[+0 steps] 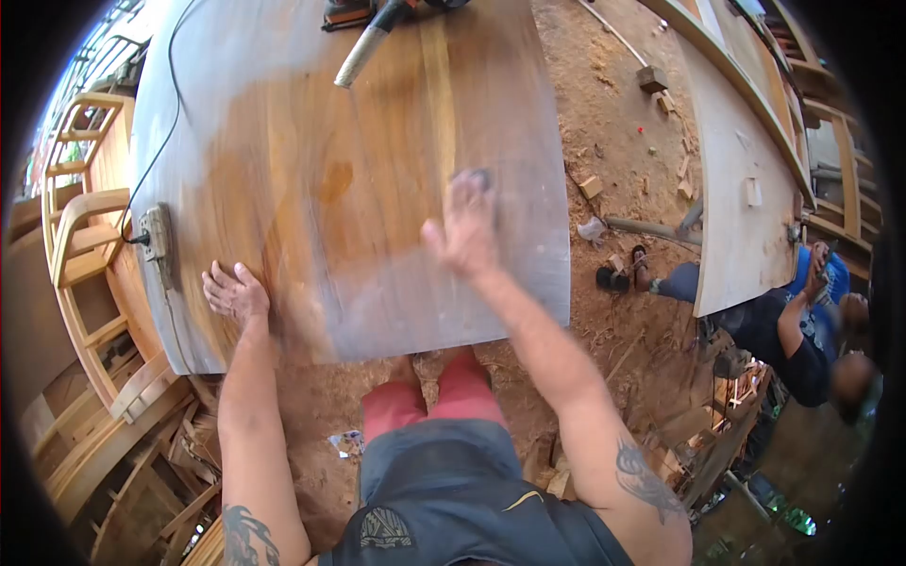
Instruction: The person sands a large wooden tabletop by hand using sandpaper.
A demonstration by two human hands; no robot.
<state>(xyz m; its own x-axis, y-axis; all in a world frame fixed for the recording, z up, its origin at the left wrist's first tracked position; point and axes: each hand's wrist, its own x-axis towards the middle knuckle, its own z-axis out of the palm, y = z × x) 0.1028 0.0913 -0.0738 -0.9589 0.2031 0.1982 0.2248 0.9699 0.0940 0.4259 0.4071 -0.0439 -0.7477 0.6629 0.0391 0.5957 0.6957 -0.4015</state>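
**Panel surface under both hands; right hand over a small dark item**

The panel [311, 226] lies broad side up in front of the person, its near edge just beyond the legs. Its middle shows brown grain; much of the border is whitish and hazy.

Left hand [236, 292]: palm down near the panel's left edge, fingers spread, nothing seen in it. The placement suggests a brace for the forward lean.

Right hand [469, 224]: on the right part of the panel, fingers extended and near together, thumb apart. A dark item [480, 177] shows at the fingertips. Motion blur hides whether it is pinched or merely pressed; cannot tell. The flat reach suggests even pressure on the surface.

A power strip [157, 243] lies beside the left edge of the panel, a black cord [176, 94] plugged in; that position probably leaves the middle free of cable. At the far edge, a tool [347, 13] and a pale nozzle [362, 58] are partly out of view, apparently parked beyond the hands' reach.

Left of the panel stands a chair frame [85, 231]. To the right, a co-worker [788, 325] is beside a pale board [731, 189], well apart from both hands.
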